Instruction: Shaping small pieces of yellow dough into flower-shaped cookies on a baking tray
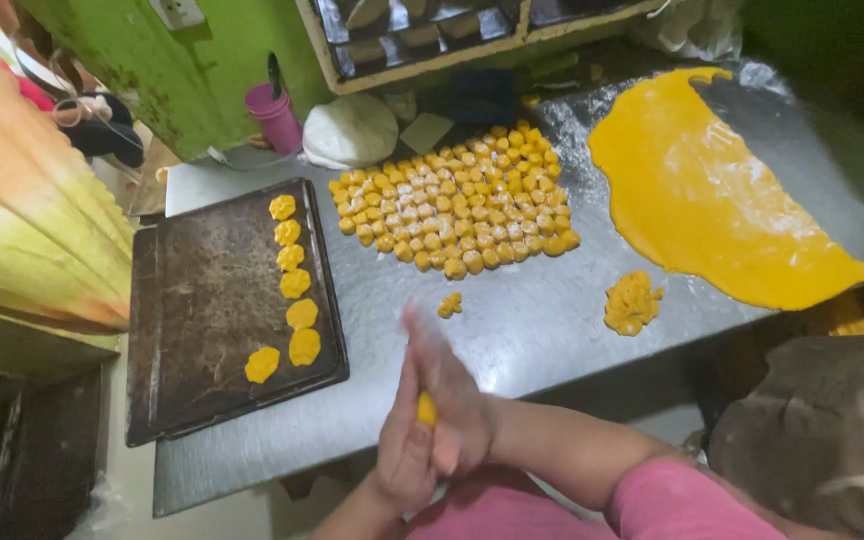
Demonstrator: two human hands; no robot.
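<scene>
The left hand [404, 455] and the right hand [449, 395] are pressed together, palm to palm, around a small yellow dough piece [426, 409], just in front of the dark baking tray [207, 300]. On the tray's right side lie seven shaped dough pieces [293, 283]. Right of the tray is a pile of dough balls [457, 205], and farther right a flat dough sheet [712, 195].

Even indoor light, glare on the floured metal table [552, 320], motion-blurred hands, wide-angle edge stretch

green wall [222, 60], grey metal worktable [512, 320], perhaps floured
</scene>
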